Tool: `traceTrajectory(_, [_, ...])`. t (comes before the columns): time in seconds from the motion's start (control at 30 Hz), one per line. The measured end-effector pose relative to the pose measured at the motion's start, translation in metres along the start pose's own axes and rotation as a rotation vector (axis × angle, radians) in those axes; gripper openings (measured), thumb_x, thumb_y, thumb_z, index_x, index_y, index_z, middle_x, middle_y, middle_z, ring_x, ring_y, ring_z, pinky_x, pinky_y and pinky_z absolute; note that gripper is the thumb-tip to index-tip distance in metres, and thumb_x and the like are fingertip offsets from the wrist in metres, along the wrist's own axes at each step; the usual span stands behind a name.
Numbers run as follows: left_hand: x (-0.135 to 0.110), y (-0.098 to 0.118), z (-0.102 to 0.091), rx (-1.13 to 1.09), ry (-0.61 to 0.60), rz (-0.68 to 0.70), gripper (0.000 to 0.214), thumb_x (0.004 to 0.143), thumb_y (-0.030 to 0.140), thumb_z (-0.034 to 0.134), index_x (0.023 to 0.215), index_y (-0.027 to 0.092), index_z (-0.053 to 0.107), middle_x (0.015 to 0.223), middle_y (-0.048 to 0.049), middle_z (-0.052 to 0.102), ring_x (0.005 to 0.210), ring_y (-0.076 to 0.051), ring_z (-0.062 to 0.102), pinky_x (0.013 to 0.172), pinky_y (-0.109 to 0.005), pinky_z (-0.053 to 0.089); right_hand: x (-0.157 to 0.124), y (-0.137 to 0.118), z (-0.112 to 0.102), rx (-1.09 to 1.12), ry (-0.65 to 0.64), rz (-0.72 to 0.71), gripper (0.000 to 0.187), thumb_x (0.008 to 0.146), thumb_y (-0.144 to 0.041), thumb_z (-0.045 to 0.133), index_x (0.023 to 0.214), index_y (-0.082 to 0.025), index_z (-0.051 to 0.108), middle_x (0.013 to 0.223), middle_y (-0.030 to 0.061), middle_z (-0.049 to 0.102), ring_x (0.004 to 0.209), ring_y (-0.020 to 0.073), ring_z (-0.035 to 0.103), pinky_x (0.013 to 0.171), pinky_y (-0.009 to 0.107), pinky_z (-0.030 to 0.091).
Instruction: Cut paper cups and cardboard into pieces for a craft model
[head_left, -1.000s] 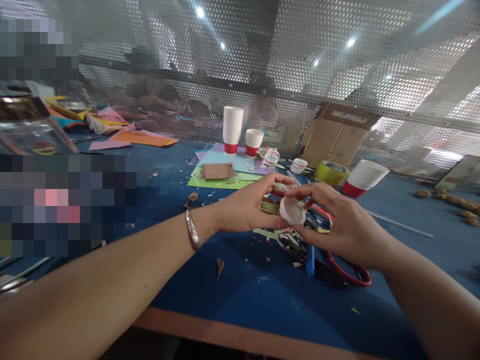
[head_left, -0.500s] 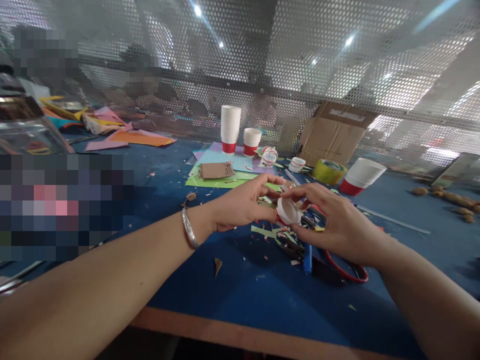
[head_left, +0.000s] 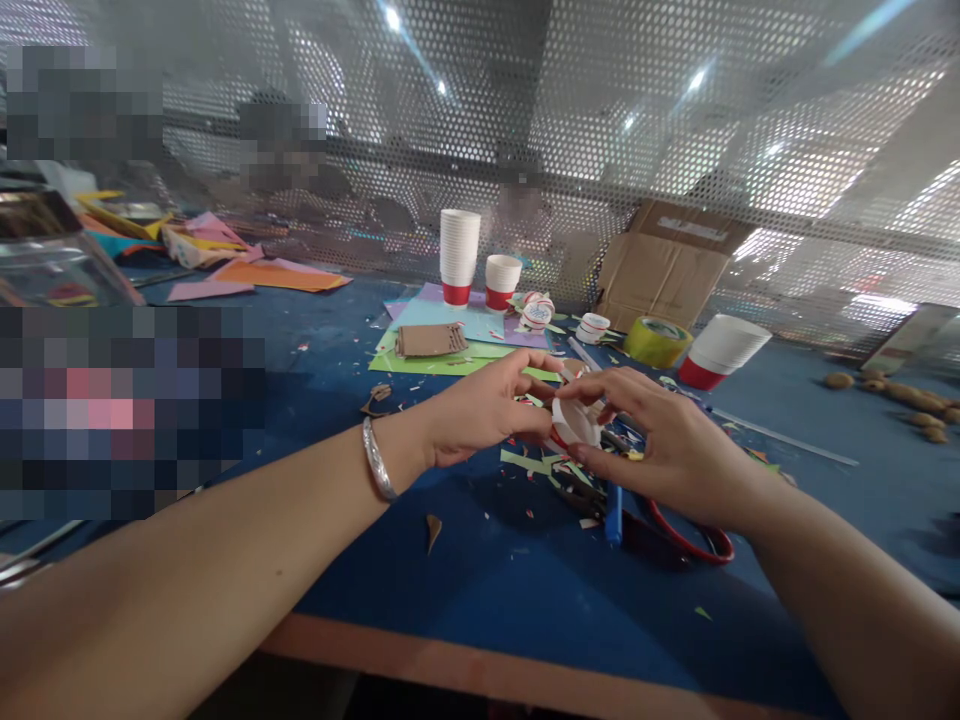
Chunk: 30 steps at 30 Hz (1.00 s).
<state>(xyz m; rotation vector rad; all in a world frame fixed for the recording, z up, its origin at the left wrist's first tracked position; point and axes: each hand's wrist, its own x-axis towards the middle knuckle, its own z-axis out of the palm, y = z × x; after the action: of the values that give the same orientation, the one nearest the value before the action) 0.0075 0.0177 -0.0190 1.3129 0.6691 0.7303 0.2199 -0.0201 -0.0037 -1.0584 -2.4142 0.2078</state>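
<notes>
Between my two hands is a cut-down paper cup bottom [head_left: 576, 424], white with a red band, its hollow side tilted toward me. My left hand [head_left: 487, 408] grips its left edge between thumb and fingers; a bracelet circles that wrist. My right hand [head_left: 660, 430] pinches the right side, fingertips on the upper rim and thumb at the lower rim. Beneath the hands lie green paper scraps [head_left: 529, 461], a blue-handled tool [head_left: 614, 515] and scissors with a red handle [head_left: 697, 550], partly hidden by my right hand.
Stacked paper cups [head_left: 459, 255] stand behind coloured sheets [head_left: 382, 357] bearing a cardboard piece [head_left: 431, 341]. Further right are small cup pieces [head_left: 592, 328], a yellow tape roll [head_left: 657, 342], a tilted cup stack [head_left: 724, 350] and a cardboard box [head_left: 667, 265] by the perforated screen.
The cup bottom has turned slightly in my fingers, and my right thumb has slid a little left along its lower rim. Both hands keep their hold.
</notes>
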Motion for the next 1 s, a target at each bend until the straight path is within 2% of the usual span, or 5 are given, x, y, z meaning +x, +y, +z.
traceTrajectory(0.17, [-0.002, 0.002, 0.004, -0.012, 0.047, -0.057, 0.059, 0.067, 0.002, 0.071, 0.119, 0.018, 0.048, 0.104, -0.0074, 0.065, 0.078, -0.018, 0.069, 0.079, -0.04, 0.052, 0.0, 0.0, 0.003, 0.043, -0.021, 0.014, 0.034, 0.092, -0.032, 0.065, 0.124, -0.024, 0.06, 0.116, 0.0085, 0.066, 0.099, 0.0229, 0.063, 0.083, 0.038, 0.054])
traceTrajectory(0.33, [-0.004, 0.004, 0.009, -0.067, 0.053, -0.061, 0.059, 0.065, -0.001, 0.071, 0.116, 0.017, 0.048, 0.099, -0.0041, 0.065, 0.075, -0.014, 0.066, 0.075, -0.034, 0.05, 0.0, 0.0, 0.005, 0.059, -0.005, 0.037, 0.034, 0.087, -0.026, 0.066, 0.121, -0.023, 0.062, 0.114, 0.0086, 0.067, 0.097, 0.023, 0.063, 0.081, 0.037, 0.055])
traceTrajectory(0.6, [-0.002, 0.002, 0.012, -0.089, 0.099, -0.055, 0.043, 0.074, -0.001, 0.059, 0.111, 0.017, 0.048, 0.086, -0.0012, 0.065, 0.067, -0.013, 0.064, 0.069, -0.032, 0.049, -0.001, -0.001, 0.006, 0.043, 0.023, 0.046, 0.038, 0.087, -0.026, 0.066, 0.124, -0.025, 0.062, 0.113, 0.0078, 0.067, 0.094, 0.0227, 0.064, 0.079, 0.037, 0.054])
traceTrajectory(0.8, [-0.003, 0.001, 0.01, -0.064, 0.091, -0.032, 0.05, 0.072, -0.001, 0.062, 0.116, 0.017, 0.046, 0.093, -0.0035, 0.066, 0.067, -0.013, 0.065, 0.069, -0.033, 0.05, -0.002, -0.001, 0.006, 0.057, 0.037, 0.034, 0.035, 0.087, -0.027, 0.067, 0.122, -0.024, 0.064, 0.114, 0.008, 0.068, 0.095, 0.0223, 0.065, 0.079, 0.036, 0.056])
traceTrajectory(1.0, [-0.003, 0.002, 0.008, -0.014, 0.057, -0.035, 0.057, 0.07, 0.0, 0.067, 0.121, 0.017, 0.046, 0.099, -0.0059, 0.067, 0.073, -0.016, 0.068, 0.077, -0.038, 0.052, 0.0, 0.0, 0.005, 0.077, 0.017, 0.048, 0.034, 0.088, -0.031, 0.067, 0.122, -0.024, 0.064, 0.114, 0.0073, 0.069, 0.094, 0.0217, 0.066, 0.079, 0.036, 0.057])
